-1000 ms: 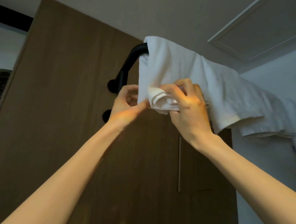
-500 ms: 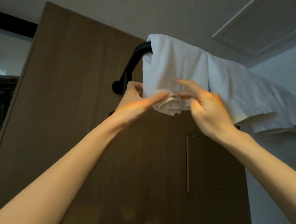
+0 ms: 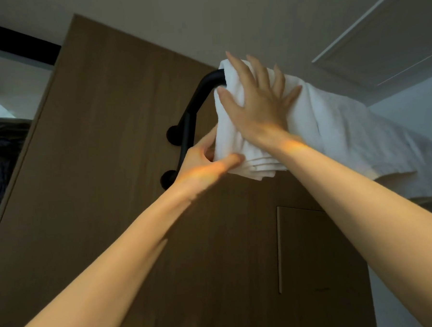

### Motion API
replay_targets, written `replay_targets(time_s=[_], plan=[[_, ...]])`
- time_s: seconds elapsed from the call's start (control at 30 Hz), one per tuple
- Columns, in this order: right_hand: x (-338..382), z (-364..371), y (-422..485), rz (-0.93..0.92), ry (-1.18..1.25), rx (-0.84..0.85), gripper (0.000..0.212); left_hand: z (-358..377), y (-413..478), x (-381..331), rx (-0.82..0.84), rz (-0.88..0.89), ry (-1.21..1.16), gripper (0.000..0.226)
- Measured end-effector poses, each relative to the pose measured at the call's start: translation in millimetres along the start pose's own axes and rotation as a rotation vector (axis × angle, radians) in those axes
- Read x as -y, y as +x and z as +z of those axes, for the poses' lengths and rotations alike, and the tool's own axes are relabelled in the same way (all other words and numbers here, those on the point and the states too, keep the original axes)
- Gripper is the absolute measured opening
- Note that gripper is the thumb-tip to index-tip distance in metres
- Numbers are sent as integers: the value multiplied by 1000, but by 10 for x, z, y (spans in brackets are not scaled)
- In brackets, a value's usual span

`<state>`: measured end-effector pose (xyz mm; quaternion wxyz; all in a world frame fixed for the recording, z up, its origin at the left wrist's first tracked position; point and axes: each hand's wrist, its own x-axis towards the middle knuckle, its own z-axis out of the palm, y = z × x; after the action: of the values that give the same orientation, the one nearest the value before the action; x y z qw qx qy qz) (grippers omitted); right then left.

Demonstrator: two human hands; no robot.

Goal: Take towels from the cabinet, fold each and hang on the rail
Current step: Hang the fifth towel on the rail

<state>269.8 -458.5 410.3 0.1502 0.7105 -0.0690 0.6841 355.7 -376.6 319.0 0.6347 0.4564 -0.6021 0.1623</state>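
Observation:
A small folded white towel (image 3: pixel 230 137) hangs over the left end of the black rail (image 3: pixel 201 94), high above me. My right hand (image 3: pixel 259 103) lies flat against its front with fingers spread, up near the rail. My left hand (image 3: pixel 207 161) pinches the towel's lower left edge, thumb in front and fingers behind. A larger white towel (image 3: pixel 358 136) drapes over the rail just to the right; the rail beneath both towels is hidden.
The rail's black bracket and two round mounts (image 3: pixel 173 138) are fixed to a tall brown wooden cabinet (image 3: pixel 97 169). A cabinet door with a vertical edge (image 3: pixel 279 250) is below the towels. A white wall (image 3: pixel 406 98) is at right, the ceiling above.
My right hand let go of the bunched lower edge and rose to press flat on the towel near the rail. The lower edge now hangs smoother, with my left hand still pinching it.

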Motion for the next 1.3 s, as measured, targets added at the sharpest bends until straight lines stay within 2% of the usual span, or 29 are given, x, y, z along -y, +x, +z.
replay_targets(time_s=[0.13,0.33,0.53,0.93,1.3], plan=[[-28,60,-9,13,-42,-42,57,44,19,57,-11,-50,-57,67],[-70,-85,-158,2,32,125,59,31,-67,-48,-34,-63,-64,66],[-102,-289,-696,-8,65,211,55,91,-304,-83,-144,-29,-89,59],[-60,-791,-1492,2,101,169,56,-94,-839,-149,-193,27,349,57],[-368,-1825,-2212,-70,130,351,55,419,-1650,-893,-153,80,742,49]])
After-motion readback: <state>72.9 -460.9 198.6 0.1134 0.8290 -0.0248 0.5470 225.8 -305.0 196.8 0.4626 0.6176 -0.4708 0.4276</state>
